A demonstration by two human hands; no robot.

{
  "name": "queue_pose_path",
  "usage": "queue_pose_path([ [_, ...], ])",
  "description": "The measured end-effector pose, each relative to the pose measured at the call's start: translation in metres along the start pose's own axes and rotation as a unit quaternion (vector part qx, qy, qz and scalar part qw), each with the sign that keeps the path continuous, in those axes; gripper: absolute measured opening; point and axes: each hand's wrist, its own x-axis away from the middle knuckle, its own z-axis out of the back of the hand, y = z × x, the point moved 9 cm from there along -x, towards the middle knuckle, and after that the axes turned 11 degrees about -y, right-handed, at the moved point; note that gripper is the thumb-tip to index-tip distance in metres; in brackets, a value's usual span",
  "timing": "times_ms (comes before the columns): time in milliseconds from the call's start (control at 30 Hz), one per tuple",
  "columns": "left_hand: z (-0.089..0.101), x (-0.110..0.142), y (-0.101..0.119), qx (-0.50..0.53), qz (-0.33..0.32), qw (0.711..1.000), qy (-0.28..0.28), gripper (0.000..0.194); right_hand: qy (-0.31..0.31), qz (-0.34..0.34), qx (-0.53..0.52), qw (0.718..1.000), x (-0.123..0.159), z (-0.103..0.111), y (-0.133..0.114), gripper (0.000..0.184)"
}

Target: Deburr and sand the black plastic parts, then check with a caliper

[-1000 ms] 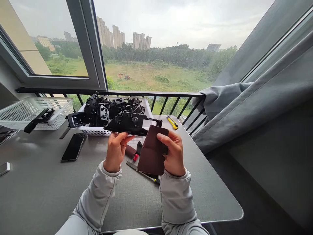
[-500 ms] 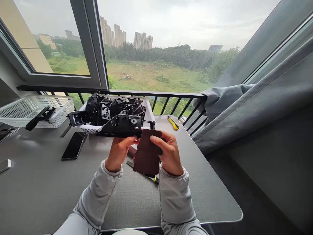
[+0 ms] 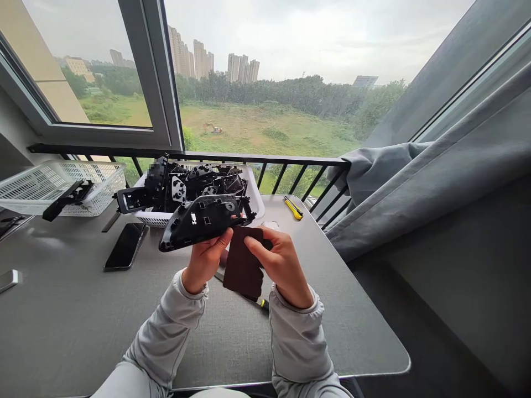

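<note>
My left hand (image 3: pixel 206 262) grips a long black plastic part (image 3: pixel 203 222) from below, thumb on its near edge. This part has clips and small openings, and its left end tapers to a rounded tip. In my right hand (image 3: pixel 282 260) is a dark brown sheet of sandpaper (image 3: pixel 244 265), pinched with the thumb on top. The sheet's upper edge lies close to the part's right end; whether they touch I cannot tell. Under the sheet a tool with a yellow-marked handle (image 3: pixel 263 303) is partly hidden on the table.
Behind the hands a white basket (image 3: pixel 257 202) is heaped with black plastic parts. At the left are another white basket (image 3: pixel 112 179) with a black part and a phone (image 3: pixel 125 247). A yellow utility knife (image 3: pixel 293 208) lies near the railing (image 3: pixel 265 159) on the grey table (image 3: pixel 352 309).
The black part has tilted, its left end coming down and nearer, showing more of its inner face. The brown sheet has shifted slightly left in my right hand.
</note>
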Motion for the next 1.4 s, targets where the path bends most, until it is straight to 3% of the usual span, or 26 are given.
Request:
queue_pose_path([
  [300,-0.004,0.000,0.011,-0.031,-0.018,0.999,-0.003,0.025,-0.015,-0.005,0.002,1.000,0.000,0.002,0.002,0.017],
  [533,0.001,0.002,0.005,-0.002,-0.015,1.000,0.018,0.025,-0.015,-0.014,-0.013,1.000,0.001,0.001,0.002,0.017],
  [767,0.003,-0.002,-0.001,0.102,0.045,0.993,0.033,0.030,0.051,-0.048,-0.180,0.981,0.003,0.016,0.015,0.016],
  [933,0.002,-0.002,-0.001,0.108,0.059,0.992,0.022,0.024,0.072,-0.064,-0.278,0.956,0.003,0.014,0.015,0.014],
  [1200,-0.009,-0.001,-0.001,0.138,0.076,0.986,-0.057,0.023,0.011,-0.045,-0.293,0.955,-0.001,0.004,0.008,0.015],
  [1400,-0.015,-0.002,0.000,0.122,0.078,0.988,-0.052,0.021,-0.019,-0.043,-0.246,0.968,0.000,-0.002,0.008,0.024],
])
